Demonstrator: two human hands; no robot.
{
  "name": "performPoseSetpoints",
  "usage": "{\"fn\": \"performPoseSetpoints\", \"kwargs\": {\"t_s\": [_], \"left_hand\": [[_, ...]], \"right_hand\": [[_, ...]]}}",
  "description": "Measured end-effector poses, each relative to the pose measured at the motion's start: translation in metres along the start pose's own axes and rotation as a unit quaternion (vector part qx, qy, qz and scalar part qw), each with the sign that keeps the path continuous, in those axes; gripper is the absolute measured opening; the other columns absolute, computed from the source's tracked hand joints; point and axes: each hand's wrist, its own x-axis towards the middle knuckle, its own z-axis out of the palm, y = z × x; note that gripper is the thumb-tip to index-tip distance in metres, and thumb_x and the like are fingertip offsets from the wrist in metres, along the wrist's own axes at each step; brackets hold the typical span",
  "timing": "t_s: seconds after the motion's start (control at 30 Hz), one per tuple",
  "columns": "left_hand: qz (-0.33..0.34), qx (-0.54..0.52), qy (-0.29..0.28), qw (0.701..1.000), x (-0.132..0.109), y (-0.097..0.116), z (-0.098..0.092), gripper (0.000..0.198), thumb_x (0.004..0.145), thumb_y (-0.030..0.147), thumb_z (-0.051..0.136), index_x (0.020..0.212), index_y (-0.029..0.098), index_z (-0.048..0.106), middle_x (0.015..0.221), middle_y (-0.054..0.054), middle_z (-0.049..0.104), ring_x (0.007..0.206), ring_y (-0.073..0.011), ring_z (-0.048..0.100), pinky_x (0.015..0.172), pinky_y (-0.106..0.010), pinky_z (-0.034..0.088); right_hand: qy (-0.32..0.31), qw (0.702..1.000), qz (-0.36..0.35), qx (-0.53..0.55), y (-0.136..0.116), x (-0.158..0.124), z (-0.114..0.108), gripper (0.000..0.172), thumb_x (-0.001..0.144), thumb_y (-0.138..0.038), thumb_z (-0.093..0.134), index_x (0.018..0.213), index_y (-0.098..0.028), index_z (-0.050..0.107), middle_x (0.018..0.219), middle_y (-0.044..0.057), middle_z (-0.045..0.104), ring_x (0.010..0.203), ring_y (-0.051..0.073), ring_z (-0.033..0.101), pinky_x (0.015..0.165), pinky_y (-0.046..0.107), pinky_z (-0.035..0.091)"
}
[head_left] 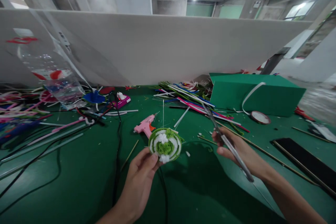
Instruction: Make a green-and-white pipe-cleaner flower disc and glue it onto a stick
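Note:
My left hand is closed on a round green-and-white coiled chenille piece, pinched at its lower left edge with the thumb in front. The piece is held up over the table, its ringed face turned toward me. To its right, my right hand is closed around a long, slim grey metal tool that slants from upper left to lower right. Its exact kind is hard to make out. Just behind the coiled piece lies a pink glue gun, partly hidden by it.
Several coloured chenille stems lie at the back beside a green box. A roll of white tape sits before the box. At left are a clear plastic bottle, more stems, and black cables. A black flat object lies right.

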Motion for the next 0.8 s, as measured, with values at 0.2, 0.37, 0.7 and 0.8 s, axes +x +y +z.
{"fn": "performPoseSetpoints", "kwargs": {"t_s": [0.2,0.37,0.7,0.8], "left_hand": [[0.018,0.038,0.004,0.999,-0.002,-0.002,-0.002,0.011,0.076,0.021,0.066,0.086,0.019,0.071,0.086,-0.003,0.065,0.083,-0.0163,0.057,0.076,-0.025,0.047],[0.013,0.119,-0.01,0.993,-0.005,-0.002,-0.002,0.01,0.073,0.024,0.068,0.08,0.017,0.071,0.075,-0.003,0.064,0.077,-0.018,0.057,0.067,-0.025,0.046],[-0.006,0.144,-0.035,0.989,-0.004,-0.002,-0.002,0.008,0.076,0.025,0.064,0.075,0.017,0.067,0.074,-0.002,0.061,0.074,-0.0164,0.054,0.069,-0.025,0.044],[-0.003,0.138,-0.037,0.99,-0.004,-0.002,-0.001,0.008,0.076,0.024,0.064,0.074,0.016,0.067,0.073,-0.002,0.061,0.073,-0.016,0.054,0.069,-0.025,0.044]], "right_hand": [[-0.156,0.987,0.014,0.03,0.002,-0.007,0.011,0.053,0.071,-0.06,0.059,0.102,-0.017,0.059,0.088,0.009,0.061,0.075,0.024,0.055,0.059,0.03,0.042],[-0.214,0.975,0.03,0.054,-0.005,-0.008,0.021,0.066,0.067,-0.071,0.052,0.099,-0.014,0.06,0.078,0.005,0.058,0.066,0.018,0.05,0.056,0.026,0.038],[-0.222,0.973,0.052,0.016,-0.013,-0.01,0.024,0.072,0.063,-0.078,0.048,0.091,-0.014,0.063,0.068,0.003,0.053,0.058,0.014,0.04,0.05,0.023,0.029],[-0.218,0.975,0.049,0.017,-0.012,-0.009,0.024,0.07,0.064,-0.077,0.048,0.091,-0.014,0.063,0.068,0.003,0.053,0.059,0.014,0.041,0.05,0.023,0.029]]}}
